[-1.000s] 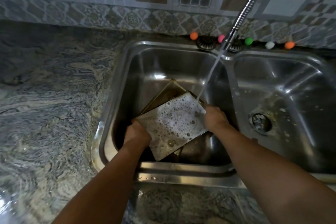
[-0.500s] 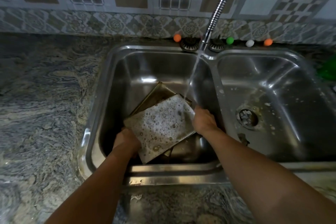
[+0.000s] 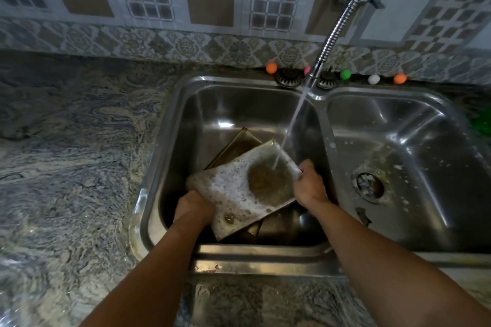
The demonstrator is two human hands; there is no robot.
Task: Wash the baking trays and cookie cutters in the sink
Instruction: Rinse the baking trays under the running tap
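A rectangular baking tray (image 3: 239, 188), covered in white suds, is held tilted over the left basin of the steel double sink (image 3: 170, 119). My left hand (image 3: 194, 207) grips its near left edge. My right hand (image 3: 309, 186) grips its right edge. Water from the flexible tap hose (image 3: 342, 18) lands on the tray's upper right part, where a round patch is rinsed bare. A second dark tray (image 3: 236, 146) lies beneath it in the basin, mostly hidden. No cookie cutters show.
The right basin has a drain (image 3: 369, 186) and soap flecks. Small coloured balls (image 3: 271, 68) line the sink's back ledge. Marbled stone counter (image 3: 66, 167) stretches left and in front. Something green (image 3: 481, 122) sits at the far right edge.
The tray has shifted under the stream, and the water has washed the suds off a round patch on its upper right. Both hands keep their hold.
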